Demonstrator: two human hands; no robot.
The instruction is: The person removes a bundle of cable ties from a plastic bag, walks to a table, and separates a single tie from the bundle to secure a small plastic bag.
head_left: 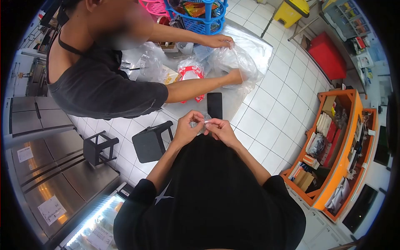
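Small plastic piece [194, 124]: clear, whitish glints; big plastic bag [246, 66] also clear, milky in folds. Smartphone [214, 105] plain blk. Bench [236, 99] silvery gry. Wearer's T-shirt [208, 187] blk w/ wht pointed logo [163, 194]; co-worker's tee [104, 98] dk gry. Printed pack [192, 71] red w/ wht pattern. Basket rack [209, 26] bright blue, basket [155, 8] hot pink. Stools [148, 144] blk. Floor tiles [266, 104] wht, gry grout grid. Bin [287, 16] yellow. Boxy unit [327, 56] solid red. Shelf unit [327, 201] orange. Fridge doors [83, 177] silver-gry, amber glare, wht label [52, 210] w/ dk print.
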